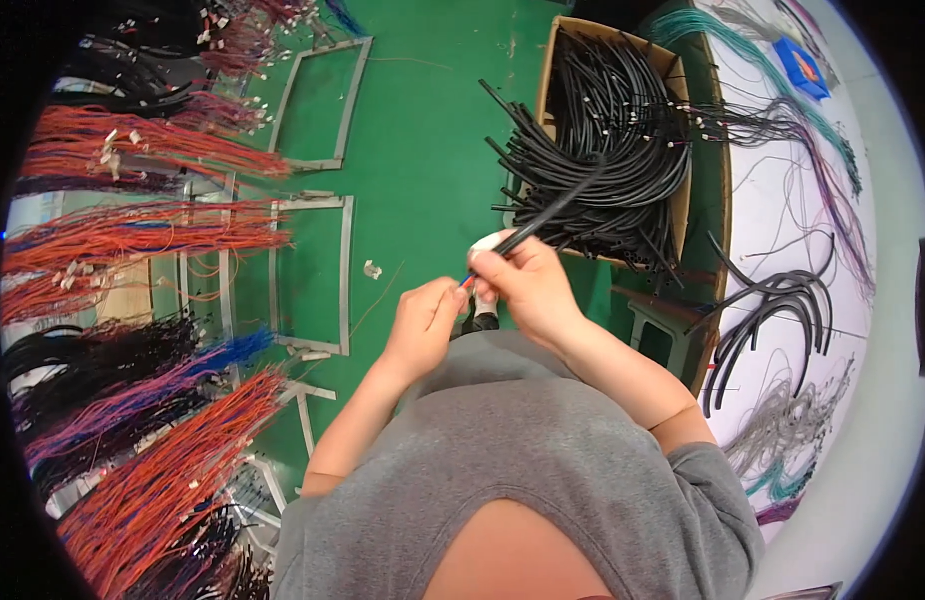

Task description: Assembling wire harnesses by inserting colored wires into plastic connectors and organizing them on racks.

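In front of my body, my right hand (pixel 531 287) is closed round the end of a long black tube (pixel 551 212), which slants up to the right toward the box. A finger of this hand has something white (pixel 491 242) wrapped on it. Short red and blue wires (pixel 468 281) show at the tube's near end. My left hand (pixel 425 322) pinches these wires between thumb and forefinger, close against the right hand. The wire tips are hidden by the fingers.
A cardboard box (pixel 683 190) packed with black tubes (pixel 613 170) stands ahead right. Along the right, a white table (pixel 783 225) bears loose black tubes (pixel 783 300), thin wires and a blue bin (pixel 801 68). Orange wire bundles (pixel 173 235) hang on metal racks (pixel 347 270) at left.
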Demonstrator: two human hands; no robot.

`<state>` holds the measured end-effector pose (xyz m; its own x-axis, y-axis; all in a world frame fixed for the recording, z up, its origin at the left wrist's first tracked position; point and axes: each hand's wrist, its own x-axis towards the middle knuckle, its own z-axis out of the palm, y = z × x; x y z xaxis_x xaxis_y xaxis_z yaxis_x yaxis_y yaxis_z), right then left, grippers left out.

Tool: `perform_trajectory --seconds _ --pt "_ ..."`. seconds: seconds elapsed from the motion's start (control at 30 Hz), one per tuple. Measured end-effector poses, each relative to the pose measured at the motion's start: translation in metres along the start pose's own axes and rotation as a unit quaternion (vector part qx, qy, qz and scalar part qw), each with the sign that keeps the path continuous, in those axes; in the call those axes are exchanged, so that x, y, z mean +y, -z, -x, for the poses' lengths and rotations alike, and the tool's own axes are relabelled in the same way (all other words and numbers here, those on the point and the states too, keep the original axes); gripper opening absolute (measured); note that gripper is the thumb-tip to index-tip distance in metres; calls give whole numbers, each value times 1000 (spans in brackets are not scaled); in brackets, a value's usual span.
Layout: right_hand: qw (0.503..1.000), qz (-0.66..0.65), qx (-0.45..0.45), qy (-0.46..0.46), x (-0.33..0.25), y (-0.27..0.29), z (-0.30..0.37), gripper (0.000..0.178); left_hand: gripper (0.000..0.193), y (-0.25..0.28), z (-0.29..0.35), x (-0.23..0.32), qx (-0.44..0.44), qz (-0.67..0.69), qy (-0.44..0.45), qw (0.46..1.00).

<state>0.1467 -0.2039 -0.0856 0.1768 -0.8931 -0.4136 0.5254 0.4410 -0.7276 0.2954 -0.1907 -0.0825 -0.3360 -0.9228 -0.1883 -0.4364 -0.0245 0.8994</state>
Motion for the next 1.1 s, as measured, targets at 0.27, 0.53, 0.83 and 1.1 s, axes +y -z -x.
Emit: perform_trajectory --seconds 0.27,0.53,0.83,1.1 --pt "997 -38 -66 -30 7 -7 8 8 24 0 4 -7 50 30 -62 996" --pt "998 8 -57 -16 2 -3 2 9 23 8 8 -8 29 -18 -17 999" --pt "987 -103 -84 -89 -7 37 -8 39 23 13 12 -8 60 50 -38 996" --pt "996 -60 -57 -15 -21 11 5 36 10 23 13 27 23 1 -42 999"
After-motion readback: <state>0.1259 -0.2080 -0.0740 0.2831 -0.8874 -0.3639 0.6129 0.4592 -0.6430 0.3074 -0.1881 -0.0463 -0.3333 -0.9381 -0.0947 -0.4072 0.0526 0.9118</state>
